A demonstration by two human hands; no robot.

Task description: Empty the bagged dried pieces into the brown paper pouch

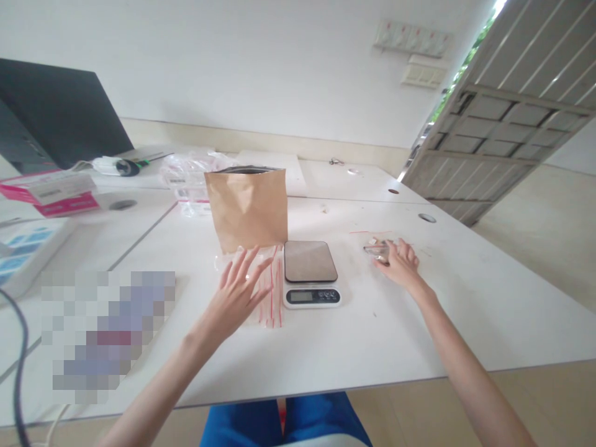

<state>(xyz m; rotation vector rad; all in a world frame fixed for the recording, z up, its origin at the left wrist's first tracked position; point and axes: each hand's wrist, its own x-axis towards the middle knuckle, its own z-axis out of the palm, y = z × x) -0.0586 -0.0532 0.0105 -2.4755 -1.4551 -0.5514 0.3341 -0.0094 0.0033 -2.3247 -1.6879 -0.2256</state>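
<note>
My left hand is over a stack of clear zip bags with red seal strips, its fingers spread and nothing held. Just behind it stands an upright brown paper pouch, open at the top. To the right of the bags sits a kitchen scale with a bare metal plate; its display shows no figures I can read. Farther right, my right hand has its fingers curled on a small clear plastic bag with brownish bits in it, low at the table. The fingers partly hide this bag.
Behind the pouch lie plastic-wrapped packs. At the left are pink and white boxes, a monitor, a white device and a blurred-out patch. A tape roll lies toward the right edge of the table.
</note>
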